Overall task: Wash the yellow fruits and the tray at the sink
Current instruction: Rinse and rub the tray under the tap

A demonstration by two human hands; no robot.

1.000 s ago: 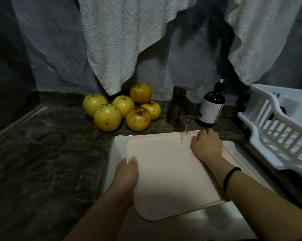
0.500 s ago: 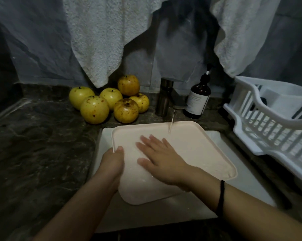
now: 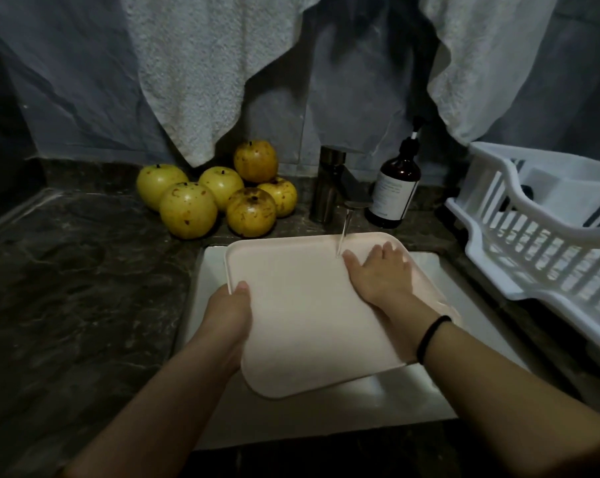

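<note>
A pale pink tray (image 3: pixel 302 305) is held tilted over the white sink (image 3: pixel 471 326). My left hand (image 3: pixel 228 312) grips its left edge, thumb on top. My right hand (image 3: pixel 378 277) lies flat with straight fingers on the tray's far right part, just beside the thin stream of water falling from the tap (image 3: pixel 340 194). Several yellow fruits (image 3: pixel 219 198) with brown spots sit in a heap on the dark counter behind the sink, to the left of the tap.
A brown pump bottle (image 3: pixel 393 188) stands right of the tap. A white dish rack (image 3: pixel 547 229) sits on the counter at the right. Two towels (image 3: pixel 202 70) hang on the wall above. Dark marble counter (image 3: pixel 78 288) stretches to the left.
My right hand slid from the tray's middle left back to its far right corner by the water stream. My left hand keeps its grip on the left edge.
</note>
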